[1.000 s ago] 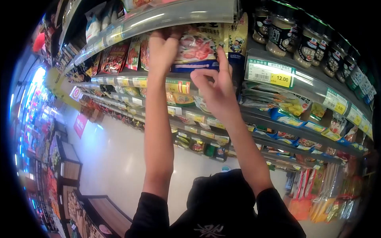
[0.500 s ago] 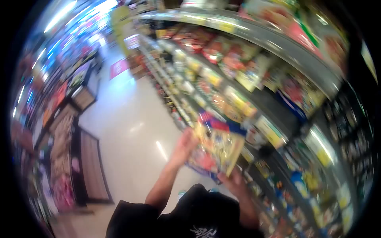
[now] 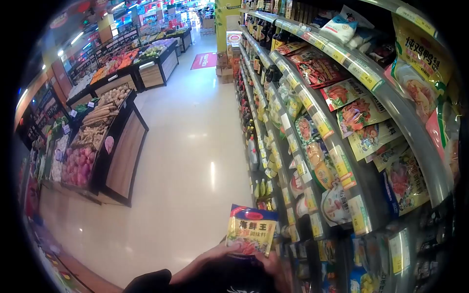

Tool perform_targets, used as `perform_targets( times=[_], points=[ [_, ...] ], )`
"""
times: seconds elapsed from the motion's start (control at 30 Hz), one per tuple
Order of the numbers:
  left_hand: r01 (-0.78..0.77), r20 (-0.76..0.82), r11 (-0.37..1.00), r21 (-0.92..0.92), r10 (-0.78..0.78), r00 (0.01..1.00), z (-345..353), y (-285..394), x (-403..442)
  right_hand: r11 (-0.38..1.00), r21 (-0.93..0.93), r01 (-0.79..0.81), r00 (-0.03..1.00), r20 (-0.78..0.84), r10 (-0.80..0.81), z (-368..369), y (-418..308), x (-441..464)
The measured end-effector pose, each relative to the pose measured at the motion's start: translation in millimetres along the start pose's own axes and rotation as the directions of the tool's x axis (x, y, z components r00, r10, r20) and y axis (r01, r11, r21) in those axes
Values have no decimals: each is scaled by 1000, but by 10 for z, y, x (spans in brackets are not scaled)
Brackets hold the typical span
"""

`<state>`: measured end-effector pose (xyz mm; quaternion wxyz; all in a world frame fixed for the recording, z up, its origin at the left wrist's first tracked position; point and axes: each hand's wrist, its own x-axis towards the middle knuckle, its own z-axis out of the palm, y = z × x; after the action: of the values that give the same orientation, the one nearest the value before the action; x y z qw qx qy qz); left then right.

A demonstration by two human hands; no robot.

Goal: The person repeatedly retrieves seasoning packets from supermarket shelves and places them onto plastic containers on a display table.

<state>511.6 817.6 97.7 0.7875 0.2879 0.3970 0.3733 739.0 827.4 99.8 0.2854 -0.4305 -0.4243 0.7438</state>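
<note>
A seasoning packet [image 3: 251, 227], yellow with a blue top band, a red logo and Chinese lettering, is held upright in front of my body, its printed front facing me. At its lower left edge, my left hand [image 3: 225, 250] grips it with the fingers partly hidden. My right hand [image 3: 270, 263] pinches the lower right corner, thumb on the front. Both hands are closed on this one packet. On the shelf to the right lies a similar yellow and blue packet [image 3: 406, 181].
Shelving with a price-tag rail [image 3: 356, 71] curves along my right, stocked with seasoning packets [image 3: 320, 68] and bottles [image 3: 264, 34]. Across the pale aisle floor [image 3: 190, 146], a wooden produce stand [image 3: 119, 156] holds onions [image 3: 80, 166] and root vegetables. A red floor mat [image 3: 204, 61] lies farther off.
My view has lifted and steadied, showing more of the aisle. The packet now appears lower in view, more upright and clearly legible; both hands still hold it.
</note>
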Motion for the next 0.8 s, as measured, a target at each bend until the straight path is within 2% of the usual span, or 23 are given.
perform_targets(
  times=[0.03,0.07,0.1,0.13,0.2,0.23,0.27,0.3,0.33,0.37,0.47,0.5,0.6,0.63,0.7,0.73,0.8],
  points=[
    [3,44,1000,-31,-1,999,89,72,-3,950,-276,148,978,-101,-181,94,-167,-49],
    [2,91,998,-57,4,996,152,139,32,990,119,69,978,-206,-43,54,246,146],
    [85,-4,996,11,-85,996,178,165,88,986,167,11,978,-205,24,55,231,185],
    [87,-1,994,65,-87,996,147,82,83,976,213,-48,975,-201,92,38,231,194],
    [74,13,981,180,-77,997,47,-86,117,981,181,76,962,-272,-24,121,-16,37],
    [79,-40,993,84,-76,996,194,-45,40,981,-66,185,929,-314,-196,174,-143,-71],
    [191,-1,981,13,-191,982,45,-270,135,928,-263,264,917,-228,-326,115,-51,-84],
    [307,36,950,-59,-305,952,-255,-662,252,947,-295,129,944,-255,-209,129,-10,-64],
    [307,-73,952,-23,-308,949,-293,-834,209,946,-325,-9,956,-280,-87,152,61,-33],
    [313,-181,950,13,-306,935,-327,-1002,165,974,-227,-10,971,-236,-45,93,244,59],
    [16,-103,999,52,-11,995,-84,-892,-35,958,-265,109,973,-168,-158,100,411,-38],
    [126,-53,992,-7,-126,991,-477,-1467,80,914,-350,-204,967,-218,132,337,-127,-281],
    [-16,-186,981,193,53,981,38,-1034,-492,914,-398,81,988,-89,-126,395,88,-442],
    [-42,-280,985,166,88,956,48,-1194,-584,939,-252,233,963,-73,-259,404,365,-427],
    [-25,-340,979,204,95,936,100,-1322,-830,996,-43,-84,996,-6,84,338,851,-457],
    [-8,-356,970,242,97,929,217,-1289,-1022,965,49,-259,965,51,257,405,923,-546],
    [-25,-419,967,255,133,898,296,-1579,-1232,946,78,-315,947,87,308,536,1097,-687]
  ],
)
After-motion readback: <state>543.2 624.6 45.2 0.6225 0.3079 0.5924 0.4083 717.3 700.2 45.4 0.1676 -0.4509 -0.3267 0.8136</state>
